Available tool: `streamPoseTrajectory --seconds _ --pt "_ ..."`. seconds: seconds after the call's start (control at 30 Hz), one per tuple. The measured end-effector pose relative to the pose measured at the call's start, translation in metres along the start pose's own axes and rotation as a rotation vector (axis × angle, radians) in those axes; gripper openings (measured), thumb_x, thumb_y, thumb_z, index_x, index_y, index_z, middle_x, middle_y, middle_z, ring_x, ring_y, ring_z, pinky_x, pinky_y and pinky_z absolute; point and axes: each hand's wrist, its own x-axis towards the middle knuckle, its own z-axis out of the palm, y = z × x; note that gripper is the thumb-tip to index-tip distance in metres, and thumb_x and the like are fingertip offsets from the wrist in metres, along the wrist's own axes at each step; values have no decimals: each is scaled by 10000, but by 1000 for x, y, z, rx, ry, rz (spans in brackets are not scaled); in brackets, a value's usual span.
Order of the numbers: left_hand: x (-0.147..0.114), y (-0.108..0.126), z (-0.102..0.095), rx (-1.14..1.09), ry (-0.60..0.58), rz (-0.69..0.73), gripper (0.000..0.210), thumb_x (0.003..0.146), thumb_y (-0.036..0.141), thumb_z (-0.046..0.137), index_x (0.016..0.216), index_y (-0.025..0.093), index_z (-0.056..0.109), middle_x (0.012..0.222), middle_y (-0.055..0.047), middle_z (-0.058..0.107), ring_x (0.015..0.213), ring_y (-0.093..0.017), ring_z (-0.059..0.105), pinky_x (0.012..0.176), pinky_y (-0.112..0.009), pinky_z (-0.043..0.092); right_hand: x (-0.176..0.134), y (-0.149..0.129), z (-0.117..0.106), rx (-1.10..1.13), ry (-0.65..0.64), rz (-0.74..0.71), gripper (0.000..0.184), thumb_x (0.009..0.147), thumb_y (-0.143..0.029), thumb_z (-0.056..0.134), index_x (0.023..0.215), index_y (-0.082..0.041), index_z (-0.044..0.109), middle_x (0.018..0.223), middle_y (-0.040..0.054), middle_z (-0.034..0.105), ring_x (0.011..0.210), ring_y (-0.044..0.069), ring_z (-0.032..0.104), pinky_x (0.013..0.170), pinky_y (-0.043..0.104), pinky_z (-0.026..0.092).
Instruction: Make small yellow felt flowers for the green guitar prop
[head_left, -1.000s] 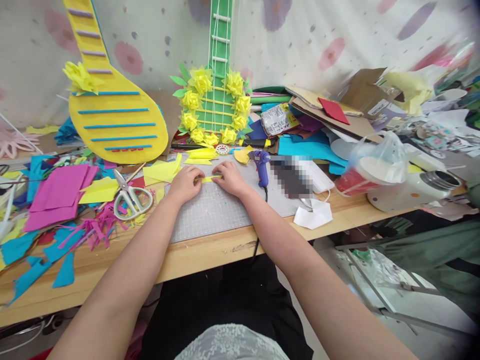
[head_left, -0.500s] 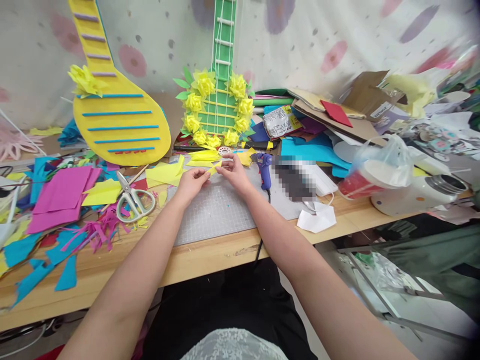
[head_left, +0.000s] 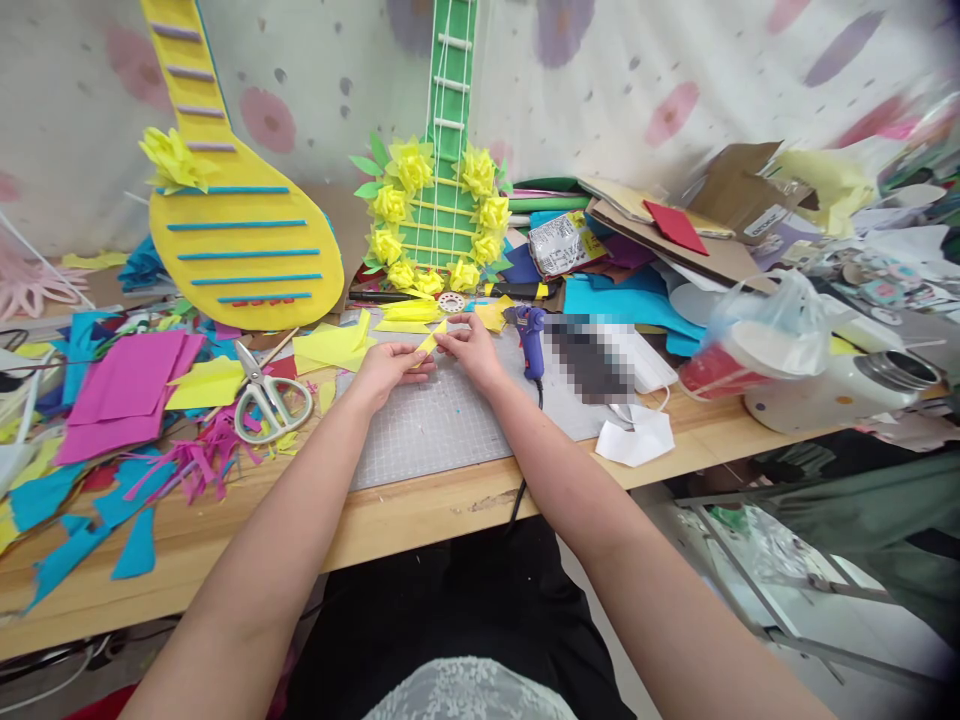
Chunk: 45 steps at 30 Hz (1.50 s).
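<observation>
Between my two hands, above the grey cutting mat (head_left: 420, 440), is a small strip of yellow crepe paper (head_left: 433, 341). My left hand (head_left: 388, 370) pinches its lower left end, the fingers pressed together. At the other end my right hand (head_left: 471, 350) holds the strip between thumb and fingertips. More yellow paper pieces (head_left: 409, 313) lie just behind my hands, and a larger yellow sheet (head_left: 334, 345) is to the left. A purple glue gun (head_left: 531, 343) rests to the right of my right hand, its black cord running over the table edge.
White-handled scissors (head_left: 271, 400) lie left among magenta sheets (head_left: 124, 390) and blue scraps. A yellow paper instrument (head_left: 247, 235) and a green one (head_left: 450, 130) with yellow flowers stand against the back. At right are a bagged cup (head_left: 739, 355), a white bottle (head_left: 825, 395) and piled cardboard.
The yellow strip shows more between my hands. My left fingers have straightened and shifted slightly, while my right hand has barely moved. The whole view has shifted a little.
</observation>
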Motion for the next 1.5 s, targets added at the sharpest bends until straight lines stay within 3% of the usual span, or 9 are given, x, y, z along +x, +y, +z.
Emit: streamPoseTrajectory --seconds 0.43,0.77,0.93,1.07,1.17,1.33,1.5 --pt "1 3 -4 10 -49 6 183 681 222 741 796 98 669 788 -89 706 714 -166 688 739 -328 572 3 2 3 -14 30 -9 311 689 -284 649 882 -223 413 627 -88 565 602 105 610 680 285 498" --pt "4 3 0 21 13 54 174 653 170 746 780 90 659 736 -64 700 687 -148 677 739 -328 570 7 5 5 -6 25 -42 322 692 -288 634 886 -225 385 633 -89 538 586 94 571 653 259 457" --pt "1 5 2 33 3 54 188 681 254 733 796 115 679 765 -57 703 741 -164 681 730 -332 569 6 5 5 -11 12 -68 317 696 -278 631 892 -228 387 629 -89 534 601 98 562 666 264 455" --pt "1 5 5 32 23 40 174 643 222 761 714 101 659 702 -49 690 659 -149 672 725 -333 567 7 5 6 -33 2 -67 315 706 -267 625 904 -226 383 636 -84 531 623 103 572 687 271 463" --pt "3 2 6 6 45 56 184 625 212 774 681 94 644 670 -44 682 615 -135 662 725 -326 565 6 4 7 19 2 -67 378 696 -291 647 962 -230 386 703 -63 563 672 112 593 719 285 479" --pt "3 -1 5 5 -3 86 238 598 253 793 701 92 653 664 -44 682 612 -141 666 724 -329 565 2 2 9 153 -150 8 583 594 -332 746 1044 -237 387 710 -60 588 660 127 592 668 289 489" --pt "0 1 5 60 -29 36 221 592 224 797 688 88 652 665 -63 690 593 -146 666 674 -311 570 2 1 6 158 -17 27 542 568 -318 748 991 -227 421 642 -88 543 631 106 562 679 281 468"
